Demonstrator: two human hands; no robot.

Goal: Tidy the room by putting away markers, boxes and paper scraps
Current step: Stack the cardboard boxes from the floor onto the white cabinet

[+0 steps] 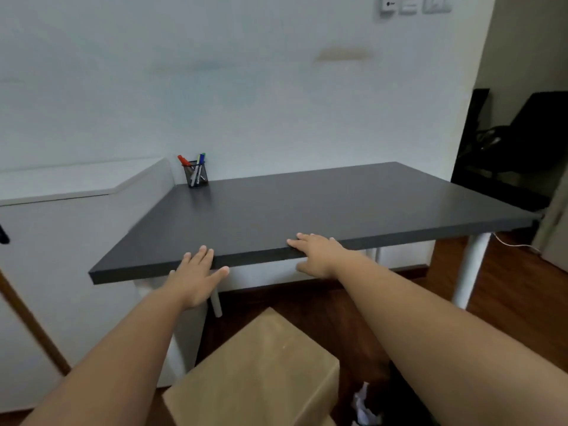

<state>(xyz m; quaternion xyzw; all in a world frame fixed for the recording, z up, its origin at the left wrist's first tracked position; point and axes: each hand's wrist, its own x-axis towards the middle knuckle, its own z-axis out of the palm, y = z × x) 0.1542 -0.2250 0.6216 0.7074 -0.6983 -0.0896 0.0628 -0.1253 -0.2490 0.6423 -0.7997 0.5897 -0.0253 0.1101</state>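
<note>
A black mesh pen cup (196, 175) stands at the far left corner of the dark grey desk (322, 204), with red, blue and green markers (199, 161) upright in it. Both my hands reach to the desk's near edge. My left hand (196, 275) has its fingers spread, the fingertips resting on the edge. My right hand (316, 253) lies flat over the edge, fingers apart. Neither hand holds anything. A brown cardboard box (255, 373) sits on the floor below my arms. Crumpled white paper scraps (364, 405) lie in a dark spot to the right of the box.
A white cabinet (76, 186) adjoins the desk on the left. White desk legs (470, 269) stand on the wooden floor (507, 296). A black chair (522, 142) sits at the far right, and a thin cable (510, 243) runs along the floor by the wall.
</note>
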